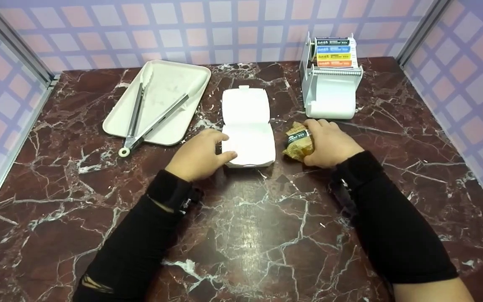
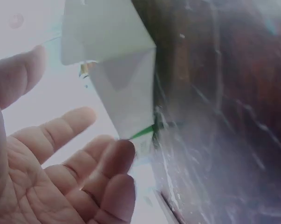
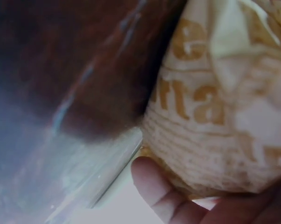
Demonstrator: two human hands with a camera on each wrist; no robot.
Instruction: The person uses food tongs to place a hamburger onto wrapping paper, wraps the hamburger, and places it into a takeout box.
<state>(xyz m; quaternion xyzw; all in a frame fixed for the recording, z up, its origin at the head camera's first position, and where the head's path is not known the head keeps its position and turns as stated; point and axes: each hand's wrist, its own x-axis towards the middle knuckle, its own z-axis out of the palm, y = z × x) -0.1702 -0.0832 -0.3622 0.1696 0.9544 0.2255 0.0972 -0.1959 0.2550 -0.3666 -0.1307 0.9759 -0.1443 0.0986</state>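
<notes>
An open white clamshell box [image 1: 250,144] lies in the middle of the table, its lid [image 1: 245,105] folded back. At the box's left side is my left hand [image 1: 201,153], thumb and fingers apart, fingertips overlapping its edge. The left wrist view shows the loosely bent fingers beside the box's side wall [image 2: 126,93]; firm contact cannot be told. To the right of the box, my right hand [image 1: 331,142] grips a paper-wrapped burger [image 1: 298,142] with a dark label on top. Printed brown letters cover its wrapper [image 3: 191,107] in the right wrist view; its contents are hidden.
A cream tray [image 1: 164,75] stands at the back left, with metal tongs [image 1: 162,119] lying across it, handle end over its front edge. At the back right is a label dispenser [image 1: 333,79] with several coloured rolls. Tiled walls bound the dark marbled table [image 1: 245,235].
</notes>
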